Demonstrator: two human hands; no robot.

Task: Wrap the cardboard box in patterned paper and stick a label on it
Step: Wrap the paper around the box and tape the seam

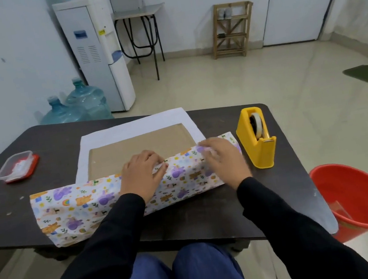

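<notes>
A flat brown cardboard box (pixel 136 148) lies on a sheet of wrapping paper (pixel 80 204) whose white underside shows beyond it. The near part of the paper, printed with purple and orange animals, is folded up over the box's near edge. My left hand (pixel 143 173) pinches the folded paper's upper edge near the middle. My right hand (pixel 223 157) holds that same edge further right, fingers curled over it. The near side of the box is hidden under the paper.
A yellow tape dispenser (pixel 257 138) stands right of the box on the dark table (pixel 5 191). A clear lidded container with a red base (pixel 17 167) sits at far left. A red bucket (pixel 356 199) stands on the floor at right.
</notes>
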